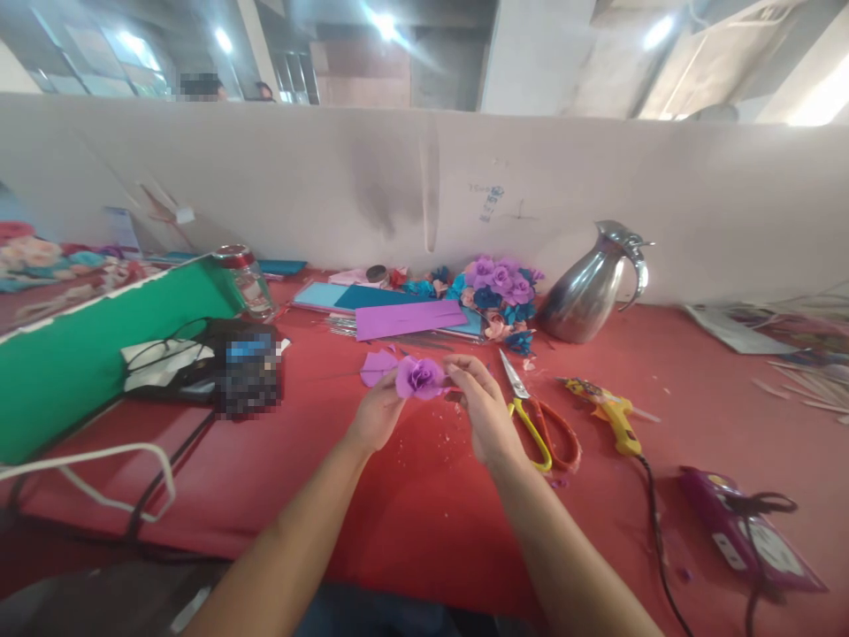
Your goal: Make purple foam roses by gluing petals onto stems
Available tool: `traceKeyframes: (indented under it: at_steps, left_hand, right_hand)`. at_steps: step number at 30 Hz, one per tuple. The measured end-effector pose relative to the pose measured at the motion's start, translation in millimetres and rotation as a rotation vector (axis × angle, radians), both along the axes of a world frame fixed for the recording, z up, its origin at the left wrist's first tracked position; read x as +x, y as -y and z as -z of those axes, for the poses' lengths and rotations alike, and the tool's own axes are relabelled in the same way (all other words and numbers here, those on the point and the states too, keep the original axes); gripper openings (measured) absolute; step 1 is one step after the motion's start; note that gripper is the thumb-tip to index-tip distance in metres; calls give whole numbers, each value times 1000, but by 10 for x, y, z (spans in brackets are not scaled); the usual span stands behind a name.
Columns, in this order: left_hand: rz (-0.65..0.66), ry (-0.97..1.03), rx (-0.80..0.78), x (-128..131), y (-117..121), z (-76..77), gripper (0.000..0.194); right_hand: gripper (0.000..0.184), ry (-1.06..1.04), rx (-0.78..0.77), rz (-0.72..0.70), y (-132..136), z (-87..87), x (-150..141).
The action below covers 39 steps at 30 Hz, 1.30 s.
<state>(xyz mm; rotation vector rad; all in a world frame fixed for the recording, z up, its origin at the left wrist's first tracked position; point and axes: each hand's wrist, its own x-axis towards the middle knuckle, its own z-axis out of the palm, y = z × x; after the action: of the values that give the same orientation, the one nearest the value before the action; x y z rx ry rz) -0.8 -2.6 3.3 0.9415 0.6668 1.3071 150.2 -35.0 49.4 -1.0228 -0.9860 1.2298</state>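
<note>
Over the red table (424, 495), both hands meet at a purple foam rose (419, 377). My left hand (378, 411) grips the rose from below and to the left, fingers curled round it. My right hand (481, 402) pinches the rose's right side with thumb and fingertips. A loose purple petal piece (377, 365) lies on the table just behind the left hand. Scissors with yellow and orange handles (540, 420) lie just right of my right hand.
A yellow glue gun (614, 411) with a black cord lies right of the scissors. A steel jug (590, 287), a bunch of finished purple and blue flowers (500, 296), coloured foam sheets (404, 317), a green board (99, 354), a black bag (225, 363) and a purple power strip (749, 531) surround the area.
</note>
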Motion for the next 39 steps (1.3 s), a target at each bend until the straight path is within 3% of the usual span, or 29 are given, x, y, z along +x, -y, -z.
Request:
traceKeyframes:
  at_steps: [4,6,11,16,28,33,39]
  left_hand:
    - [-27,-88,49,23,5,11,20]
    - [-36,-149,79,17,-2,39,15]
    - [-57,-253,203,-10,-21,53,18]
    - [-125,-284,203,-2,-21,9,22]
    - [-111,-178,118,6,-37,56,13]
    - [-89,-145,158,-20,-46,80,6]
    - [-180,-121,130,-11,-65,82,9]
  right_hand:
    - [19,41,66,243,-2,43,13]
    - [22,112,104,278,6,38,23]
    - [22,203,91,119,34,-2,5]
    - [21,200,120,85,49,-8,-14]
    - [28,-163,37,-69,54,1,-98]
    - [24,-160,9,-70,85,14,-134]
    - [13,-198,-38,-114,97,17,-156]
